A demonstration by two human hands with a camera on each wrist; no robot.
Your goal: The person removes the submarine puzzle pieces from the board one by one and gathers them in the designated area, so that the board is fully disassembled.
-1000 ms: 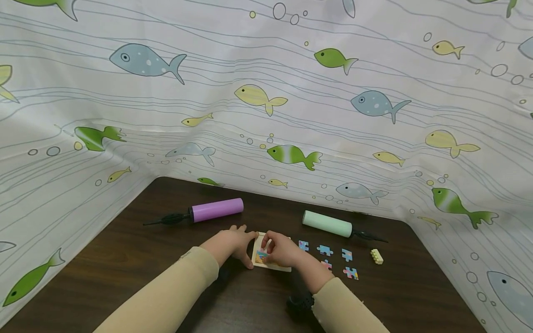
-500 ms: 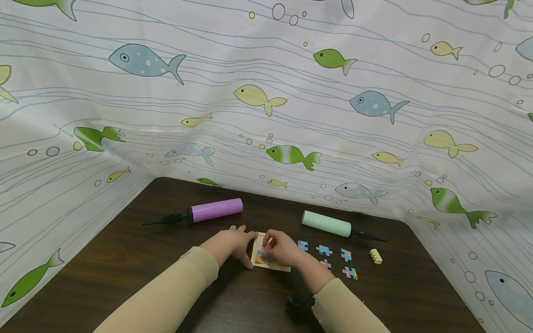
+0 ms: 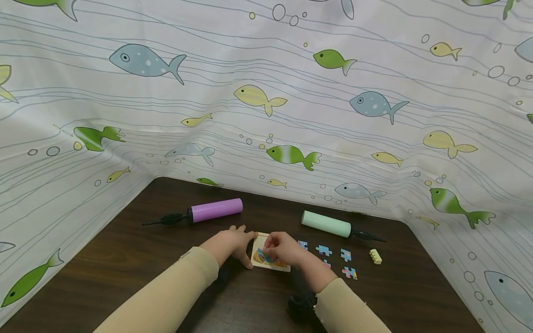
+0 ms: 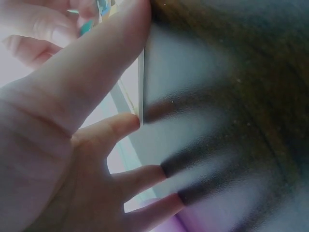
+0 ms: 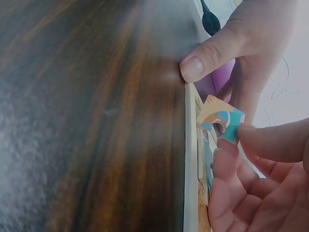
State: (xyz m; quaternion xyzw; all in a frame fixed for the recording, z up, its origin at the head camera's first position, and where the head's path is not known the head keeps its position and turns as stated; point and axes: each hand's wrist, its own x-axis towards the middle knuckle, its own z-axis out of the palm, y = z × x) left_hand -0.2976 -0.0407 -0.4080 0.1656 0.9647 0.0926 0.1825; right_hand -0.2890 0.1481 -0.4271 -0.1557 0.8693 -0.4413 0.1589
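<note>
My right hand (image 3: 283, 247) pinches a jigsaw puzzle piece (image 5: 233, 125) between thumb and fingertips. The piece is orange, blue and teal, and in the right wrist view it is tilted above a small wooden puzzle tray (image 5: 189, 164). Colourful pieces lie along the near side inside the tray, partly hidden by my right hand. My left hand (image 3: 236, 244) has its fingers spread at the tray's left side. Its thumb (image 4: 116, 36) touches the near corner and its index fingertip (image 4: 129, 123) is at the far corner.
Several loose puzzle pieces (image 3: 350, 273) lie right of the tray, with a pale yellow toy brick (image 3: 375, 256) beyond them. Behind are a purple hand pump (image 3: 216, 210) and a mint green hand pump (image 3: 326, 224). A fish-print curtain (image 3: 250, 134) surrounds the dark table (image 3: 125, 259).
The right fingers have shifted slightly within the tray area, and the pinched piece has turned to a slanted angle. The left hand stays at the tray's left side.
</note>
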